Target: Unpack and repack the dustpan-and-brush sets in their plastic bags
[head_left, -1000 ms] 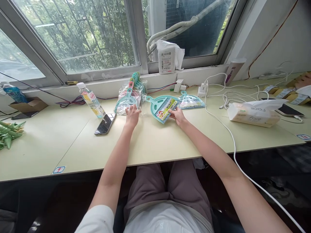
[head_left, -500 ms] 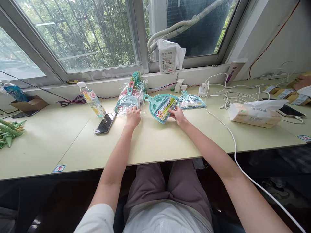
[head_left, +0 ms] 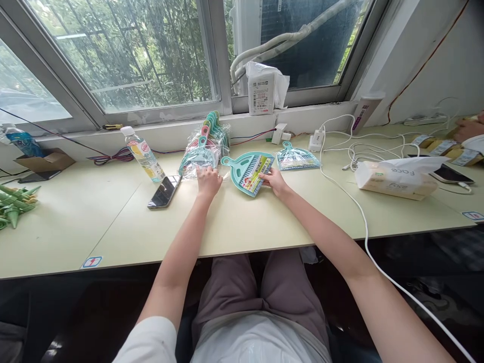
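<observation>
A mint-green dustpan (head_left: 239, 170) with a small brush and a yellow-and-blue label is in my right hand (head_left: 275, 182). My thumb and fingers grip it at the label's right edge, and its handle points left. My left hand (head_left: 209, 182) lies at the front of a pile of plastic-wrapped dustpan sets (head_left: 199, 154), fingers slightly bent and somewhat apart, fingertips touching the clear wrap. Green and pink handles stick up at the back of this pile. To the right, another wrapped dustpan set (head_left: 297, 157) lies flat on the table.
Left of the pile are a phone (head_left: 165, 192) and a tilted drink bottle (head_left: 142, 154). A tissue pack (head_left: 397, 177) and a white cable (head_left: 357, 194) lie to the right. Another person's hand (head_left: 469, 128) shows at the far right. Window frames rise behind the table (head_left: 242, 227).
My right hand has brought the dustpan slightly left and nearer to me. My left hand has shifted a little right along the pile's front edge.
</observation>
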Action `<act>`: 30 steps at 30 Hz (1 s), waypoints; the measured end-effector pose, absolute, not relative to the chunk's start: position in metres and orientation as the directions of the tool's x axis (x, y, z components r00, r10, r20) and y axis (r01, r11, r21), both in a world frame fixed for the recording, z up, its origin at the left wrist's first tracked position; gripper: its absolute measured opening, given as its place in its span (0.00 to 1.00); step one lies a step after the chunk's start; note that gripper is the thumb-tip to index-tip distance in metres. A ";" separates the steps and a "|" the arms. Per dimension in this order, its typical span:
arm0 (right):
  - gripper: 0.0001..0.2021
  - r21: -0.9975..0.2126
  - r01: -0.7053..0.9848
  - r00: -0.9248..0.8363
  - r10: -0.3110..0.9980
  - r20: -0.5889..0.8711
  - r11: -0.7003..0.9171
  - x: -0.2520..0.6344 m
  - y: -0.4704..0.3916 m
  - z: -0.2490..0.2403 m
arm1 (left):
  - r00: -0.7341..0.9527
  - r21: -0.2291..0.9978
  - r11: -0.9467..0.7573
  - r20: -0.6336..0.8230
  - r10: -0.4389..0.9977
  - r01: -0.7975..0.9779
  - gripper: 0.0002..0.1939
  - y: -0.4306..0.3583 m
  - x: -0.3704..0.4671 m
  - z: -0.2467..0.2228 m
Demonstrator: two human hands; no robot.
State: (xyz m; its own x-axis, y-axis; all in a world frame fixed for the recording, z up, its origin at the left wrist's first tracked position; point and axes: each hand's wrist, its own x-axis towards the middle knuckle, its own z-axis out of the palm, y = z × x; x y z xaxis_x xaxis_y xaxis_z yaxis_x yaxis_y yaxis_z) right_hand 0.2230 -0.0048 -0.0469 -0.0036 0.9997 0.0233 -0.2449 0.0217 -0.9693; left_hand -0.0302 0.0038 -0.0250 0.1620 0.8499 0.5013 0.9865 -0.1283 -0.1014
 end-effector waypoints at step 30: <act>0.10 -0.963 -0.268 0.017 0.999 0.036 0.039 0.224 -0.003 -0.047 | 0.191 -0.049 -0.189 0.437 0.879 0.981 0.37 -0.003 -0.020 -0.020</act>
